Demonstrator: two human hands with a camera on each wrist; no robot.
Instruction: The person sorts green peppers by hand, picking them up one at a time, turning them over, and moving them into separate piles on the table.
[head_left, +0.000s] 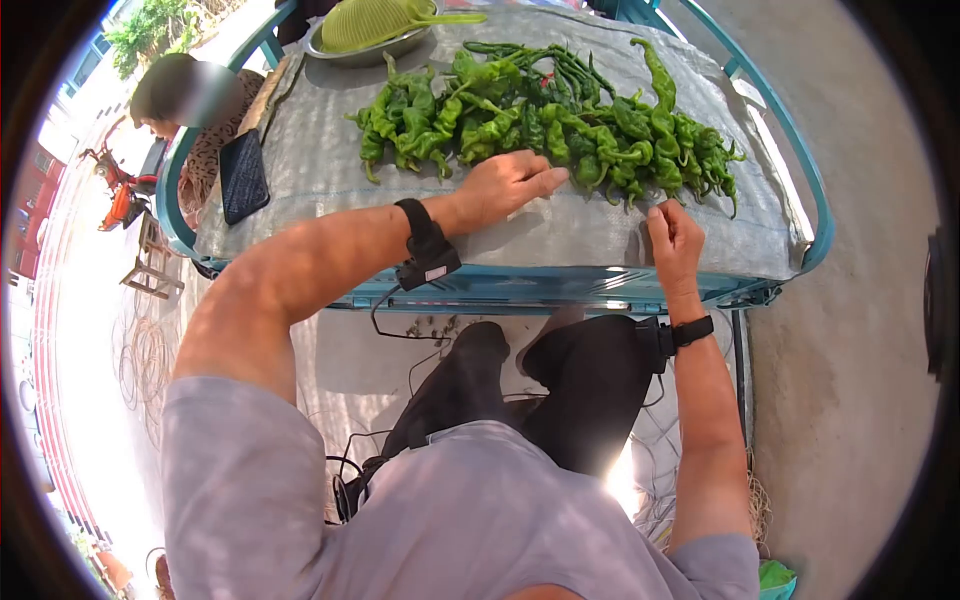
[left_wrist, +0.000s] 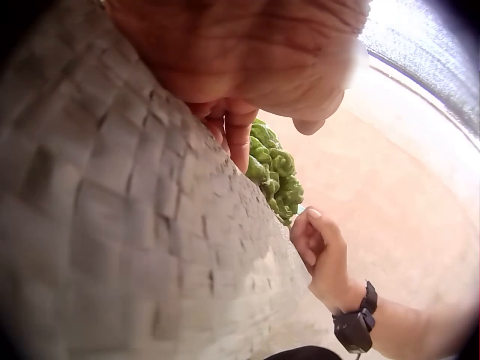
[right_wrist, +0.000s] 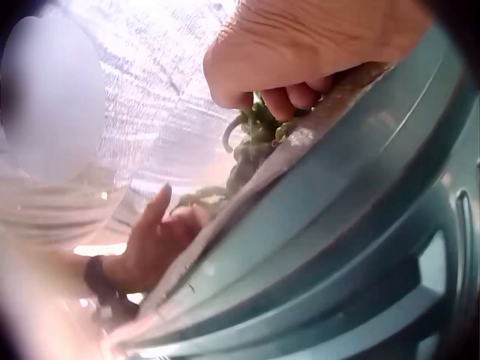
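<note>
A pile of wrinkled green peppers point(head_left: 480, 140) lies on a grey woven sheet point(head_left: 310, 130), with slim green chillies point(head_left: 580, 75) along its far side. My left hand point(head_left: 505, 188) rests at the near edge of the pile, thumb pointing right. In the left wrist view its fingers point(left_wrist: 238, 139) reach down to the sheet beside the peppers point(left_wrist: 274, 172). Close to the sheet's front edge is my right hand point(head_left: 676, 240), its fingers loosely curled just below the pile's right part. The left wrist view shows that right hand point(left_wrist: 319, 251) from the side, with nothing visible in it.
The sheet covers a teal cart bed with side rails point(head_left: 800, 160). A yellow-green strainer point(head_left: 365, 22) sits in a metal bowl point(head_left: 380, 50) at the back left. A dark phone point(head_left: 244, 178) lies at the left edge, near another person point(head_left: 205, 150). Cables hang below my left wrist.
</note>
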